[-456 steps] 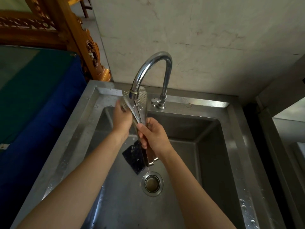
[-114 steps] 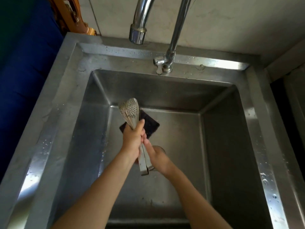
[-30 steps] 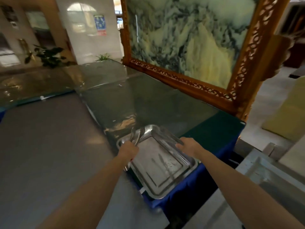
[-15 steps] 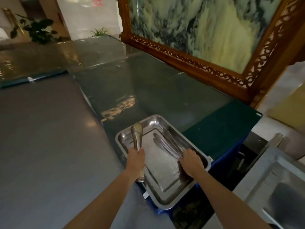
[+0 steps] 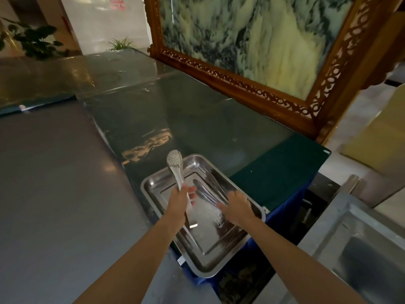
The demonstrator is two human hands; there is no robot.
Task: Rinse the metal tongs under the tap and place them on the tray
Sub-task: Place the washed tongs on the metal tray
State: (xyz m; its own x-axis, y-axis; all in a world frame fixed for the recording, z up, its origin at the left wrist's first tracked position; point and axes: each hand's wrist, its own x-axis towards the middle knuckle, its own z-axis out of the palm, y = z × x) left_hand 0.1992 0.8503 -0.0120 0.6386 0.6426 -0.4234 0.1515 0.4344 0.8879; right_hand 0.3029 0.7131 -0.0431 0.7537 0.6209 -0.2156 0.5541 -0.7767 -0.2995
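Tongs over the tray, not set down yet.

Your left hand (image 5: 180, 199) is wrapped around the mid-shaft of the metal tongs (image 5: 178, 177), holding them above the near-left part of the steel tray (image 5: 221, 258); the perforated spoon tip points up and away past the tray's far-left rim, the hinge end hangs just over the tray floor below your fist. The two tong arms look pressed together. Your right hand (image 5: 237, 208) is over the tray's right side, fingers loosely spread, gripping nothing; whether it touches the second pair of tongs (image 5: 209, 186) lying inside the tray, I cannot tell. The tray sits on the dark green tabletop (image 5: 197, 119), near end overhanging the edge. Carved framed panel (image 5: 252, 47) stands behind the tray; sink (image 5: 361, 244) is to the tray's right.
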